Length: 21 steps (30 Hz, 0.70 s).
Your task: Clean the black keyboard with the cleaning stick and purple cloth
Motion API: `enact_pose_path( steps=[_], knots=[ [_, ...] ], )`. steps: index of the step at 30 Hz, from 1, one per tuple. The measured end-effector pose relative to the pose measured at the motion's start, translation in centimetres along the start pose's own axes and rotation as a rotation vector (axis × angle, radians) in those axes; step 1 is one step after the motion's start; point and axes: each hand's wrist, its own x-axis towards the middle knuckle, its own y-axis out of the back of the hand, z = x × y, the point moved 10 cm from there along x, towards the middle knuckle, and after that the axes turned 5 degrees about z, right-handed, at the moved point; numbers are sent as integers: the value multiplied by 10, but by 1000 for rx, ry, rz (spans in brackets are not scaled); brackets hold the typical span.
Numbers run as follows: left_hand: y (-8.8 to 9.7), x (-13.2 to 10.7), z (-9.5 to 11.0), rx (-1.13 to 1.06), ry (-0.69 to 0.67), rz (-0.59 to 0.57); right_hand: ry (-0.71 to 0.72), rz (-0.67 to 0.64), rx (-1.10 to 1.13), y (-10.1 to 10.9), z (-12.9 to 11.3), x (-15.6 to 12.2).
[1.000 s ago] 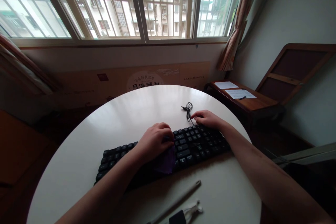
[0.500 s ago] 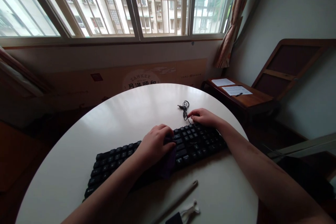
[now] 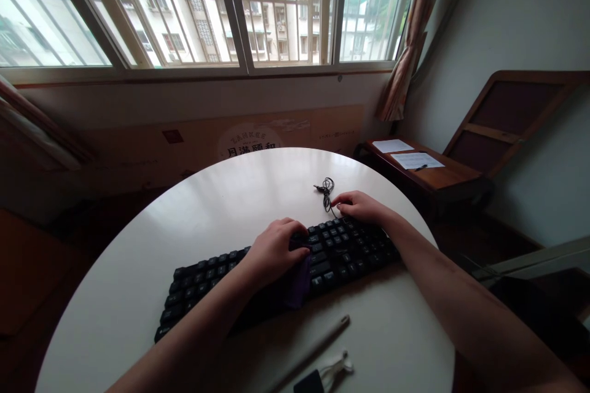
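Note:
A black computer keyboard (image 3: 328,248) lies at a slant across the white round table. My left hand (image 3: 278,250) is closed on a dark purple cloth (image 3: 298,282) and presses it against the keys near the middle. Part of the cloth hangs over the keyboard's front edge, and my forearm hides many of the left keys. At the far right corner, my right hand (image 3: 361,205) grips the keyboard's back edge with bent fingers; its lower fingers are partly hidden. Just beside those fingertips lies the keyboard's black cable (image 3: 327,191), bundled in loops.
Near the front of the white table (image 3: 152,233) lie a grey stick-like handle (image 3: 318,347) and a dark item with a white looped end (image 3: 340,363). A wooden chair to the right bears paper sheets (image 3: 417,160) and a pen. Behind the table is a barred window (image 3: 286,12).
The view has shifted slightly. My left hand stays at nearly the same spot on the keys with the cloth, and my right hand keeps its place at the keyboard's corner.

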Motion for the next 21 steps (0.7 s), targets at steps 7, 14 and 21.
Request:
enact_pose_path(
  steps=[7, 14, 21],
  knots=[
    [5, -3, 4, 70, -18, 9, 37, -1, -16, 1, 0, 0],
    [8, -6, 9, 148, -42, 55, 225, 183, -137, 24, -24, -6],
    [22, -8, 16, 105, -80, 154, 447, 299, -54, 29, -87, -34]
  ],
)
